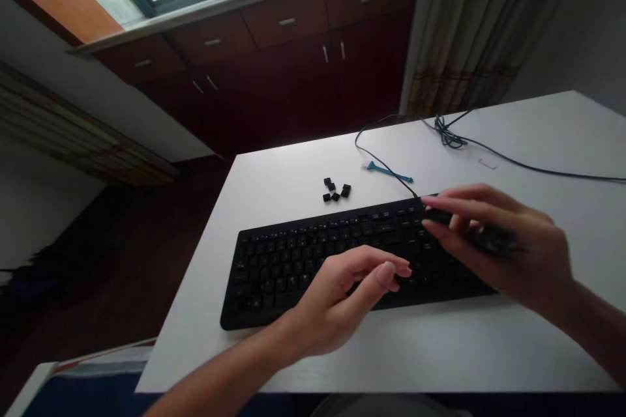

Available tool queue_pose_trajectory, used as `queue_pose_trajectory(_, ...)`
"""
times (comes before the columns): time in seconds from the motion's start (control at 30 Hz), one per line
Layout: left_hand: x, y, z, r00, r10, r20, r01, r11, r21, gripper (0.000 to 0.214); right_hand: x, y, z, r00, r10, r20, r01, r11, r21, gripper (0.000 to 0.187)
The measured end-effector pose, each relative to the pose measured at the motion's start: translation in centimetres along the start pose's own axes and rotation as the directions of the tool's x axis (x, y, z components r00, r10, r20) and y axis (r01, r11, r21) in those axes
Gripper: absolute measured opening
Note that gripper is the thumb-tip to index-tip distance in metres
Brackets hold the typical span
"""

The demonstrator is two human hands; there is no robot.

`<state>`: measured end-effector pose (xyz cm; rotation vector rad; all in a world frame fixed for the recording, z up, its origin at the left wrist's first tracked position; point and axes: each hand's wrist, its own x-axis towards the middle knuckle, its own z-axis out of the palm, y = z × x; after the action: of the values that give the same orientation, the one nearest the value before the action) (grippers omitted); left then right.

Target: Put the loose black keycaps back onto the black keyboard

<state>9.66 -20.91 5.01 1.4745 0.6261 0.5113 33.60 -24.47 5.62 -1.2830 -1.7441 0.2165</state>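
Observation:
A black keyboard (288, 260) lies on the white table, angled slightly. My left hand (342, 293) is over its middle, fingers curled together with the thumb close against them, and nothing shows between them. Over the number-pad end, my right hand (513, 247) pinches a black tool (439, 215) between thumb and fingers. Its other end is mottled and blurred inside the palm, so its exact kind is unclear. Behind the keyboard are several loose black keycaps (335, 197) in a small cluster. The keyboard's right part is partly hidden by my hands.
A small blue brush (388, 171) with a pale tip rests behind the keyboard. The keyboard's cable (359, 140) runs to a bundled black cord (447, 133) at the back right. A thin bent wire (488, 164) lies nearby. Beyond the white table (210, 254) stand dark red cabinets (283, 91).

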Motion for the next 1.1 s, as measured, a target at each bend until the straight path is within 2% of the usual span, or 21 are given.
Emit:
queue_pose_trajectory(0.07,0.0,-0.2,-0.1,0.98,0.194,0.032,-0.196,0.945,0.262,0.024,0.6,0.2,-1.3,0.991,0.09,-0.099,-0.099,0.991,-0.09,0.033)
queue_pose_trajectory(0.1,0.0,-0.4,-0.1,0.951,0.301,0.077,-0.307,0.871,0.383,0.024,0.6,0.3,-2.0,0.984,0.118,-0.132,-0.137,0.981,-0.139,0.03)
queue_pose_trajectory(0.17,0.0,-1.2,0.0,0.866,0.461,0.194,-0.482,0.665,0.57,0.028,-0.2,0.7,-3.0,0.983,0.13,-0.126,-0.157,0.961,-0.228,0.026)
queue_pose_trajectory(0.2,0.0,-1.6,0.1,0.827,0.502,0.254,-0.532,0.553,0.641,0.029,-0.9,0.9,-3.3,0.99,0.113,-0.08,-0.13,0.958,-0.255,0.023)
queue_pose_trajectory(0.23,-0.1,-2.1,0.3,0.797,0.519,0.308,-0.561,0.447,0.697,0.029,-1.8,1.1,-3.5,0.996,0.084,-0.012,-0.084,0.96,-0.267,0.02)
queue_pose_trajectory(0.3,-0.1,-2.9,0.6,0.765,0.519,0.381,-0.576,0.287,0.765,0.027,-3.4,1.5,-3.5,0.991,0.002,0.131,0.031,0.969,-0.245,0.019)
queue_pose_trajectory(0.37,-0.3,-3.5,0.7,0.746,0.513,0.424,-0.58,0.189,0.793,0.023,-4.6,1.6,-3.1,0.97,-0.07,0.233,0.117,0.973,-0.198,0.026)
queue_pose_trajectory(0.47,-0.4,-3.8,0.7,0.705,0.528,0.474,-0.598,0.082,0.798,0.02,-5.2,1.6,-2.1,0.939,-0.119,0.322,0.172,0.975,-0.139,0.032)
queue_pose_trajectory(0.6,-0.5,-3.7,0.6,0.663,0.515,0.544,-0.632,-0.005,0.775,0.018,-4.8,1.7,-1.1,0.916,-0.167,0.365,0.232,0.962,-0.142,0.026)
queue_pose_trajectory(0.7,-0.7,-3.8,0.7,0.663,0.499,0.557,-0.638,-0.011,0.77,0.018,-4.9,2.0,-0.9,0.896,-0.209,0.391,0.293,0.941,-0.168,0.027)
queue_pose_trajectory(0.87,-0.8,-4.1,0.8,0.651,0.524,0.549,-0.638,-0.013,0.77,0.018,-5.4,2.6,-1.7,0.83,-0.259,0.494,0.38,0.911,-0.16,0.039)
queue_pose_trajectory(1.1,-0.9,-4.0,0.4,0.637,0.522,0.568,-0.644,-0.046,0.764,0.024,-4.8,3.2,-2.3,0.866,-0.191,0.461,0.306,0.933,-0.188,0.043)
